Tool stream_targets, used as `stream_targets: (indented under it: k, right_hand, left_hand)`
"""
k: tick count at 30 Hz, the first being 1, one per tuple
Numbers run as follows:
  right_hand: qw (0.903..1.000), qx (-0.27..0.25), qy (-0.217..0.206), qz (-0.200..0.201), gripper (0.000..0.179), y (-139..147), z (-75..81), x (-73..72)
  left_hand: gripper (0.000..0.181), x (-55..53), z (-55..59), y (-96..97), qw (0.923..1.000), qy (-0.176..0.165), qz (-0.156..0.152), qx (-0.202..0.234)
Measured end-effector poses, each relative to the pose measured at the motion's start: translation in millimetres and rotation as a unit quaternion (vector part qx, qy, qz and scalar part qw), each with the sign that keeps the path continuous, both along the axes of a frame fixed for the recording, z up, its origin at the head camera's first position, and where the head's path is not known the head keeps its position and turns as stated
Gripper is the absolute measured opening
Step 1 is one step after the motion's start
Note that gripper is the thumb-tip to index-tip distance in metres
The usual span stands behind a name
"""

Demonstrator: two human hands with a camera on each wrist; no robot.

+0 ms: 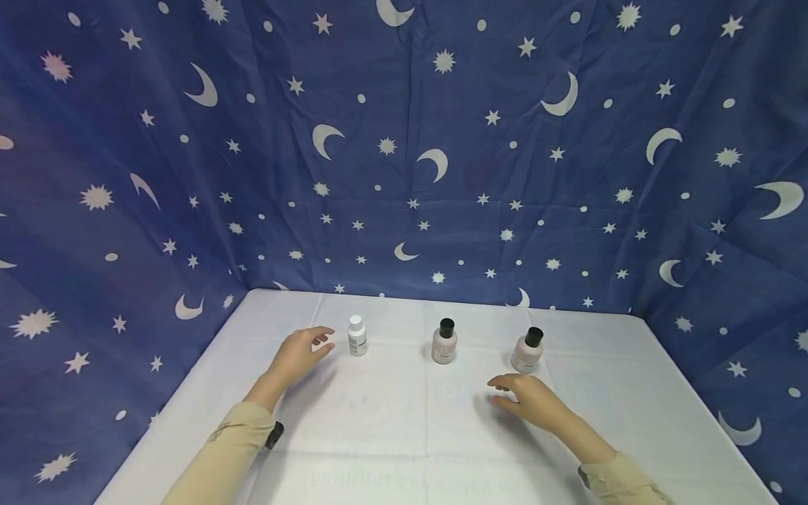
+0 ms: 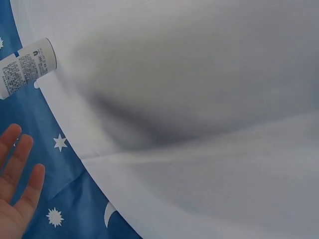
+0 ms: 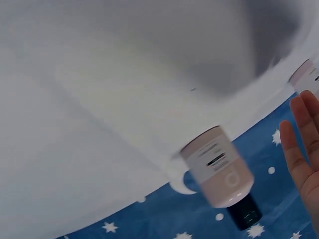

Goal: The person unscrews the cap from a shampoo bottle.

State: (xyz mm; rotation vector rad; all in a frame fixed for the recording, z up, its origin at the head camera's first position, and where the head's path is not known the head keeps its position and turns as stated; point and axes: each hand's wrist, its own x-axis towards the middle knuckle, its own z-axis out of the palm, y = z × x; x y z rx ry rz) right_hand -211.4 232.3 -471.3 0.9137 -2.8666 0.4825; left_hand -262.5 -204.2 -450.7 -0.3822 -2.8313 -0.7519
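Note:
A small white bottle (image 1: 357, 337) with a white cap stands upright on the white-covered table. Just left of it, apart from it, is my left hand (image 1: 301, 354), fingers loosely bent and holding nothing. In the left wrist view this bottle (image 2: 27, 67) shows printed text beyond the left hand's fingers. A pale pink bottle (image 1: 444, 345) with a black cap stands mid-table. To its right is a second pink, black-capped bottle (image 1: 527, 352). Nearest that one, in front of it, hovers my right hand (image 1: 527, 400), relaxed, with nothing in its fingers.
The white tablecloth (image 1: 379, 421) has fold creases and faint printed lettering near the front. A blue curtain (image 1: 391, 175) with white moons and stars encloses the table at the back and both sides. A dark strap-like piece (image 1: 274, 435) sits at the left wrist.

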Motion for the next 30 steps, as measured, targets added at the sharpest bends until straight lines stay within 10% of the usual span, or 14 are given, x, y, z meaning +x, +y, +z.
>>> stream_targets:
  k: [19,30]
  right_hand:
    - [0.9942,-0.056,-0.005,0.091,0.021,-68,8.8,-5.3]
    - [0.9796,-0.157,-0.084,0.093,0.025,-114,6.0,-15.3]
  left_hand:
    - [0.040,-18.9,0.5,25.2,0.9953,0.010,0.028,0.093]
    - [0.042,-33.5,-3.6,42.0,0.9774,0.009,0.023,0.210]
